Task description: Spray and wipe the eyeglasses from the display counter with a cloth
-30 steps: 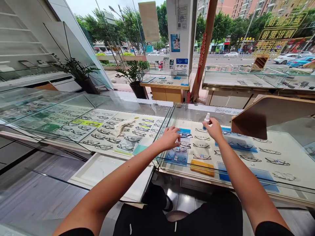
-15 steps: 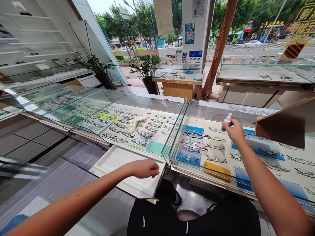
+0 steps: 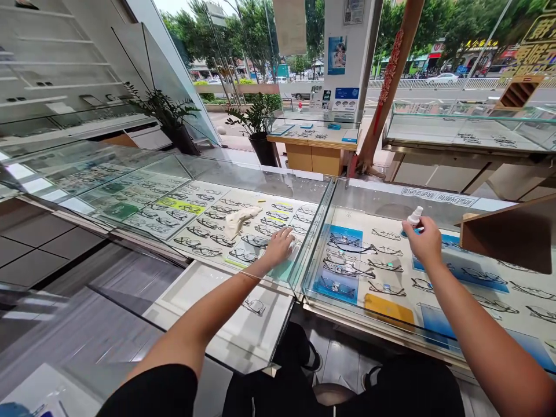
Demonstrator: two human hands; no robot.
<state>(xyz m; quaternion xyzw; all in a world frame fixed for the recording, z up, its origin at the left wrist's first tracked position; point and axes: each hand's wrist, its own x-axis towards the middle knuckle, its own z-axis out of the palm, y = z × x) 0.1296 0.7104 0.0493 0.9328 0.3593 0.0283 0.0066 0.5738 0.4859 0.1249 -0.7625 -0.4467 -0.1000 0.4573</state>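
My left hand (image 3: 279, 246) reaches over the left display case with fingers stretched and nothing in them. Whether it touches the glass I cannot tell. A cream cloth (image 3: 240, 221) lies crumpled on the case just left of it. Below my left forearm, a pair of eyeglasses (image 3: 254, 306), partly hidden by the arm, lies in a white pulled-out drawer (image 3: 182, 295). My right hand (image 3: 424, 238) grips a small white spray bottle (image 3: 416, 216), held upright with a slight tilt, over the right display case (image 3: 382, 200).
Rows of eyeglass frames (image 3: 204, 231) fill the cases. A yellow pouch (image 3: 388, 313) lies inside the right one. A brown box-like stand (image 3: 506, 240) is at the right. Potted plants (image 3: 263, 145) and another display counter (image 3: 313, 153) stand farther back near the window.
My left hand has moved from above the drawer up and forward over the case, its fingers opening. Eyeglasses now show in the drawer. My right hand keeps the spray bottle, slightly farther right in view.
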